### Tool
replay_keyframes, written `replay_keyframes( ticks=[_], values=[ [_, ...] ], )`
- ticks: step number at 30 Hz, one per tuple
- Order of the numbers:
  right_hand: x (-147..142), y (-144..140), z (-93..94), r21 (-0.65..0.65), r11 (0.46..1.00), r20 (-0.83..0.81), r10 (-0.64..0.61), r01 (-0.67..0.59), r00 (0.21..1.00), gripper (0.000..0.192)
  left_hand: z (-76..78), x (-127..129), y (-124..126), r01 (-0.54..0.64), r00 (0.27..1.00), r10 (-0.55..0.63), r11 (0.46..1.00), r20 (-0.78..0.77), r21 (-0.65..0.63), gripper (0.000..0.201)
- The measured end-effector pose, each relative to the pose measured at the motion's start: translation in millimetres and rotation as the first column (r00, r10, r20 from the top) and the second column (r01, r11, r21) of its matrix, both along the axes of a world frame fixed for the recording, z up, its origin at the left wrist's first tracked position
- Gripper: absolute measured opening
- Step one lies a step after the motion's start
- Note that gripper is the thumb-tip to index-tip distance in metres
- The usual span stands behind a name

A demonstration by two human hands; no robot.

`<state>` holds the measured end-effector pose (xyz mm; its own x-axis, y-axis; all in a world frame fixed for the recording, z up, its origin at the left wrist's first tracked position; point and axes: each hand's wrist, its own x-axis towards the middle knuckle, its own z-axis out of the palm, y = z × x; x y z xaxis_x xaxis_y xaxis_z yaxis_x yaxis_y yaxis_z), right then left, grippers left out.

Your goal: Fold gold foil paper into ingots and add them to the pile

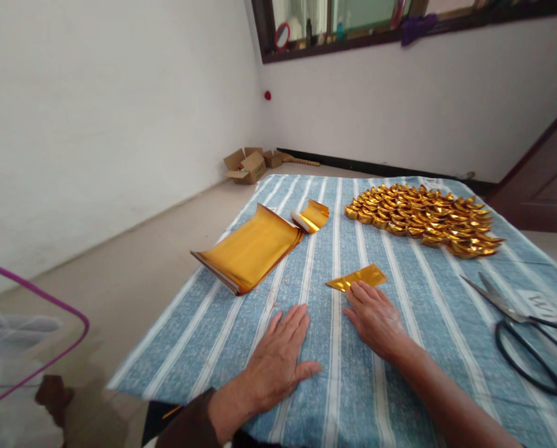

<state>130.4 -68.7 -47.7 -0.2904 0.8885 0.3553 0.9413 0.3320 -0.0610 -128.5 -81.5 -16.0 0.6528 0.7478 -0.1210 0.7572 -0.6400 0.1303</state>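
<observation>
The flat, shiny gold foil-paper strip (368, 275) should handle as light, thin and easily creased, possibly slick; take hold by its long edges, avoiding the pointed end. Using the curled stack of gold foil-paper sheets (254, 246) as landmark, the strip lies to its right. The right hand (376, 317) presses extended fingertips on the strip's near edge, without pinching. The left hand (278, 354), nearer the wearer than the stack, lies flat, thumb spread, apart from the strip, with nothing visibly held.

The walls (119, 112) were white, a window (369, 17) had a dark frame, and cardboard boxes (257, 168) sat on the pale floor (166, 255).
</observation>
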Motion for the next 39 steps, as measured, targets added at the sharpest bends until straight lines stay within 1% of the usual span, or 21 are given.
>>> replay_keyframes(
  ticks=[1,3,4,5,6,8,9,11,13,14,18,19,21,23,25,28,30,32,34,37,39],
  values=[
    [0.1,0.0,-0.7,0.005,1.000,-0.002,0.000,0.000,1.000,0.025,-0.5,-0.7,2.3,-0.063,0.998,0.063,0.998,-0.009,0.019,0.078],
    [0.4,0.0,-2.3,0.014,1.000,0.000,0.000,0.000,1.000,0.026,-2.0,-2.7,8.4,-0.216,0.976,0.216,0.972,0.012,0.093,0.076],
    [0.6,0.1,-3.2,0.017,1.000,0.002,0.001,-0.001,1.000,0.027,-2.7,-3.4,10.7,-0.257,0.966,0.255,0.958,0.034,0.124,0.076],
    [0.7,0.2,-3.9,0.019,1.000,0.005,0.001,-0.001,1.000,0.027,-3.5,-3.6,11.9,-0.259,0.966,0.255,0.956,0.050,0.136,0.075],
    [0.8,0.2,-4.5,0.019,1.000,0.006,0.002,-0.002,1.000,0.027,-4.3,-3.4,11.9,-0.231,0.973,0.225,0.964,0.060,0.131,0.075],
    [0.7,0.3,-5.3,0.022,1.000,0.002,0.003,-0.003,1.000,0.027,-5.8,-2.2,9.5,-0.132,0.990,0.128,0.988,0.051,0.078,0.074],
    [0.6,0.3,-5.4,0.025,1.000,-0.002,0.002,-0.002,1.000,0.027,-6.4,-1.6,8.3,-0.109,0.993,0.107,0.992,0.041,0.057,0.073],
    [0.2,0.4,-5.1,0.024,1.000,-0.008,0.002,-0.001,1.000,0.026,-6.6,0.0,8.3,-0.143,0.989,0.142,0.988,0.030,0.058,0.073],
    [-0.2,0.5,-4.4,0.020,1.000,-0.009,0.003,-0.003,1.000,0.026,-4.6,3.8,13.1,-0.212,0.977,0.208,0.973,0.053,0.096,0.073],
    [-0.3,0.5,-4.0,0.017,1.000,-0.007,0.006,-0.006,1.000,0.027,-2.9,7.1,17.2,-0.222,0.974,0.215,0.969,0.072,0.110,0.073],
    [-0.3,0.3,-2.7,0.004,1.000,0.006,0.006,-0.006,1.000,0.027,4.3,26.1,39.4,-0.139,0.989,0.134,0.988,0.065,0.069,0.074],
    [-0.2,0.2,-2.5,0.001,1.000,0.009,0.003,-0.003,1.000,0.027,5.2,29.7,44.2,-0.148,0.988,0.144,0.987,0.052,0.065,0.073],
    [0.0,0.2,-2.1,-0.003,1.000,0.010,-0.001,0.001,1.000,0.027,6.2,32.8,49.1,-0.223,0.975,0.222,0.970,0.015,0.096,0.072],
    [-0.1,0.3,-1.6,-0.008,1.000,0.005,0.000,0.000,1.000,0.028,7.6,32.1,45.4,-0.325,0.943,0.332,0.930,-0.012,0.174,0.071],
    [-0.4,0.4,-0.9,-0.014,1.000,-0.001,0.000,0.000,1.000,0.028,11.4,32.1,34.7,-0.349,0.932,0.361,0.916,-0.026,0.199,0.070],
    [-1.0,0.3,0.3,-0.028,1.000,-0.007,-0.003,0.003,1.000,0.027,21.5,41.9,17.8,-0.274,0.962,0.271,0.943,0.041,0.188,0.058],
    [-1.5,0.1,0.8,-0.037,0.999,-0.013,-0.006,0.006,1.000,0.027,28.4,54.9,14.2,-0.241,0.969,0.228,0.958,0.099,0.158,0.049],
    [-1.9,0.3,1.2,-0.043,0.999,-0.019,-0.009,0.008,1.000,0.027,33.2,69.7,18.5,-0.197,0.973,0.182,0.975,0.142,0.101,0.042],
    [-2.2,1.0,1.9,-0.050,0.999,-0.029,-0.009,0.008,1.000,0.028,34.5,83.5,28.3,-0.125,0.976,0.112,0.991,0.185,0.056,0.039],
    [-2.1,3.0,3.3,-0.081,0.997,-0.062,-0.001,-0.004,0.998,0.034,29.9,99.5,43.8,-0.009,0.970,0.002,1.000,0.243,0.027,0.040],
    [-1.9,4.5,3.7,-0.096,0.995,-0.101,0.001,-0.011,0.995,0.037,23.9,106.6,50.3,0.038,0.962,-0.043,0.999,0.271,0.023,0.042]
  ],
)
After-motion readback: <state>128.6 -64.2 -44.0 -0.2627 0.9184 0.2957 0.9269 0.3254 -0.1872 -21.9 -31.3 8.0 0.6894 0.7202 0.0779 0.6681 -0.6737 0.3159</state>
